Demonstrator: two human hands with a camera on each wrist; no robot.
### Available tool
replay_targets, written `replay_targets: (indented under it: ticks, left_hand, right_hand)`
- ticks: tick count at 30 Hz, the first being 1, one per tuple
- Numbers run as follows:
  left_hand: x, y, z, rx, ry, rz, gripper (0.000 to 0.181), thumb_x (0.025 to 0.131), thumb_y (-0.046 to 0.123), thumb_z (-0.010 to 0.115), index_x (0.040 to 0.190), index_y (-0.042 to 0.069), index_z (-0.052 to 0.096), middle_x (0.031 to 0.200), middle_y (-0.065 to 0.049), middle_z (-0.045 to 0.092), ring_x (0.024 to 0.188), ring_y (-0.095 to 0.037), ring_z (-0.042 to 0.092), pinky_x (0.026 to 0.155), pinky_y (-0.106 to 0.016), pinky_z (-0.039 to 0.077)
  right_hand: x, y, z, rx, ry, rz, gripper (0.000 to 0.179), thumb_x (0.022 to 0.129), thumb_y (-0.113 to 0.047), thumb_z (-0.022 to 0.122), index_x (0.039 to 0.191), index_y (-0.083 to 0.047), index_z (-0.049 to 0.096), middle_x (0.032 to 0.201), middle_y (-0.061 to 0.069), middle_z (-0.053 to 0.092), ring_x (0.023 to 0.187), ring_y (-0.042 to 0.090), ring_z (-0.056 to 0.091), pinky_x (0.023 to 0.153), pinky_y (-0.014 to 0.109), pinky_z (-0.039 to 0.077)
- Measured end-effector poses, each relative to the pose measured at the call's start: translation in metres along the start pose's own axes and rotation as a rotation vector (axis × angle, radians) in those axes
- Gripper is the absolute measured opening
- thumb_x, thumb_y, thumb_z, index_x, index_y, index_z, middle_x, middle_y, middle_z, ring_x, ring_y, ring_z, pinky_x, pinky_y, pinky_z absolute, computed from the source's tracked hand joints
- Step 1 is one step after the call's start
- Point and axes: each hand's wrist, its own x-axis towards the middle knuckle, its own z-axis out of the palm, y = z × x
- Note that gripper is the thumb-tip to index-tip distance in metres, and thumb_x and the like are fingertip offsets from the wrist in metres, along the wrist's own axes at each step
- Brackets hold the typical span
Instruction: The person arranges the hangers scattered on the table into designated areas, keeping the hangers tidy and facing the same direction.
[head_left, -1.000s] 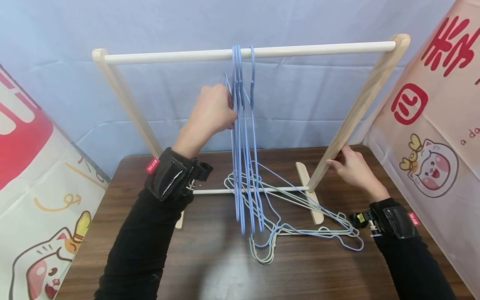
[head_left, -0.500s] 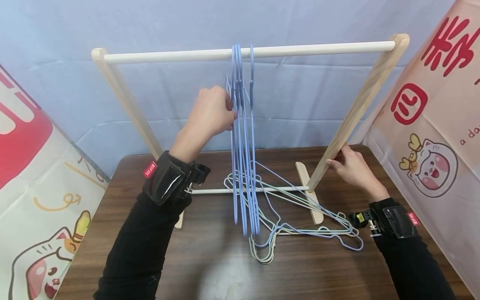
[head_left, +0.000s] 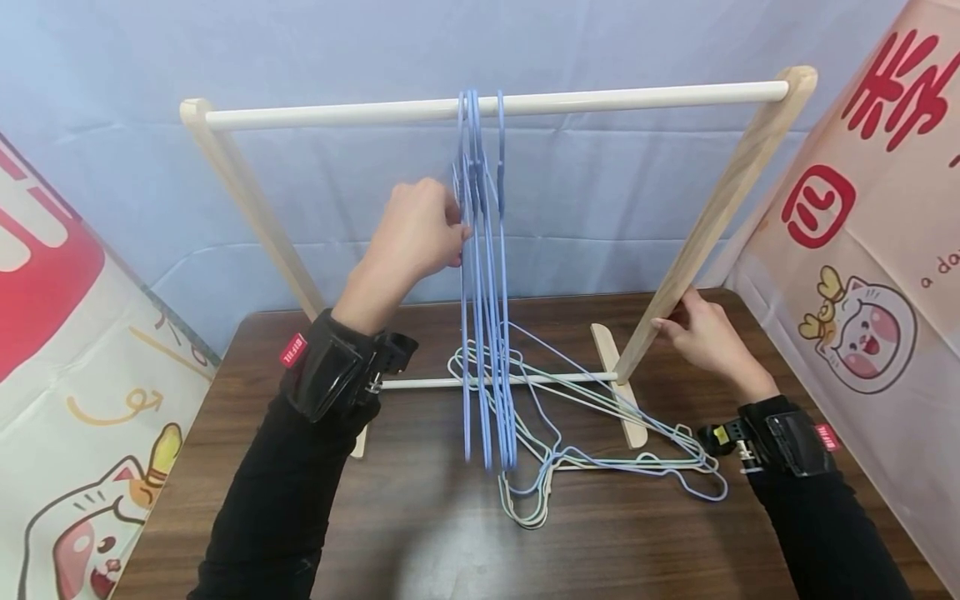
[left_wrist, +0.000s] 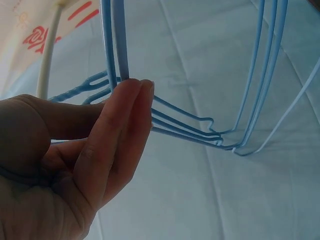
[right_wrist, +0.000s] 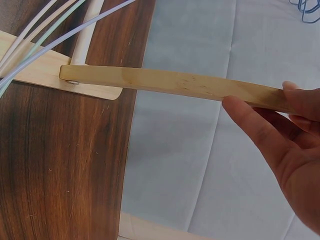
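My left hand (head_left: 420, 233) pinches a blue wire hanger (left_wrist: 120, 40) at the left side of a bunch on the rack's white top rail (head_left: 637, 98). Several blue hangers (head_left: 501, 167) hang there close together by their hooks, one a little apart to the right. In the left wrist view, thumb and fingertips meet at the hanger's wire. My right hand (head_left: 708, 337) grips the rack's right wooden upright (right_wrist: 165, 82) low down, fingers on one side and thumb on the other.
Several pale green and blue hangers (head_left: 630, 464) lie overlapping on the brown table (head_left: 435, 533), across the rack's lower bar (head_left: 420, 384) and right foot (head_left: 633, 429). A pale blue cloth (head_left: 337, 50) hangs behind; printed panels stand at both sides.
My left hand has moved slightly down and left with the pinched hanger, whose hook end sits lower behind the rail. My right hand stays on the upright.
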Motion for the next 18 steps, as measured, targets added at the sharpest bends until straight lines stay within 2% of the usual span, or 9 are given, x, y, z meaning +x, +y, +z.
replay_targets:
  ticks: [6, 12, 18]
  left_hand:
    - [-0.005, -0.001, 0.000, -0.039, 0.002, -0.020, 0.017, 0.091, 0.008, 0.054, 0.094, -0.002, 0.067, 0.082, -0.010, 0.066, 0.066, -0.016, 0.063, 0.056, -0.027, 0.044]
    - [-0.008, -0.007, -0.002, -0.036, -0.003, -0.032, 0.020, 0.092, 0.008, 0.050, 0.098, -0.001, 0.067, 0.087, -0.011, 0.067, 0.068, -0.017, 0.066, 0.057, -0.028, 0.044]
    - [-0.011, -0.019, -0.002, -0.022, 0.001, -0.040, 0.020, 0.092, 0.009, 0.049, 0.096, 0.000, 0.067, 0.076, -0.010, 0.068, 0.070, -0.019, 0.066, 0.067, -0.031, 0.045]
  right_hand:
    - [0.000, -0.001, 0.000, 0.010, 0.001, -0.006, 0.033, 0.089, 0.000, 0.056, 0.115, 0.008, 0.039, 0.086, 0.026, 0.056, 0.078, 0.041, 0.061, 0.059, 0.037, 0.051]
    - [0.000, -0.001, 0.000, 0.004, 0.002, 0.001, 0.033, 0.088, 0.000, 0.057, 0.115, 0.008, 0.039, 0.086, 0.026, 0.056, 0.079, 0.041, 0.061, 0.059, 0.037, 0.051]
    - [0.000, -0.001, 0.000, 0.012, 0.001, 0.006, 0.032, 0.089, -0.001, 0.056, 0.114, 0.009, 0.039, 0.086, 0.026, 0.056, 0.078, 0.041, 0.061, 0.057, 0.031, 0.051]
